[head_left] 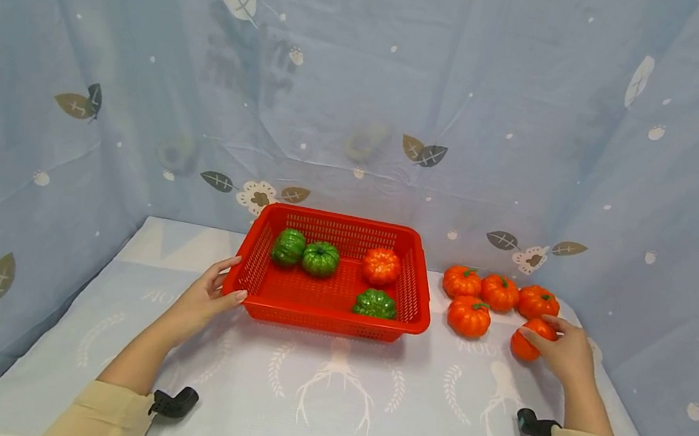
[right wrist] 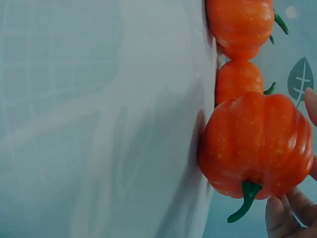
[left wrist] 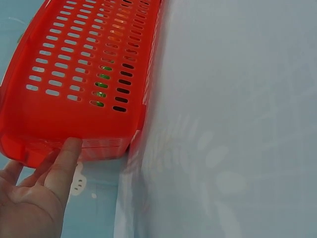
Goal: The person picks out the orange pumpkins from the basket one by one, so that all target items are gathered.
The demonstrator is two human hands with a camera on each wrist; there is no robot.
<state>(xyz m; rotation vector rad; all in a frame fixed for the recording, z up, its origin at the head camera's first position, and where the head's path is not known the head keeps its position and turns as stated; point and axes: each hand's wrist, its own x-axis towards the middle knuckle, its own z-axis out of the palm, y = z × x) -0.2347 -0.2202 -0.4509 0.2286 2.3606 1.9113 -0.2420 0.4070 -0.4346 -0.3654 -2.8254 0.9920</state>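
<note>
My left hand rests against the left end of a red plastic basket, its thumb and fingertips touching the rim, fingers fairly straight. Inside the basket lie three green pumpkin-shaped vegetables, at left a green one, beside it a second green one, and a third front right. An orange pumpkin sits behind that third one. At the right, my right hand pinches a small orange pumpkin between thumb and fingers; its green stem shows in the right wrist view.
Several more orange pumpkins stand right of the basket, among them one in front and one at the back right. A pale patterned cloth covers the table. Blue patterned fabric hangs behind and at both sides.
</note>
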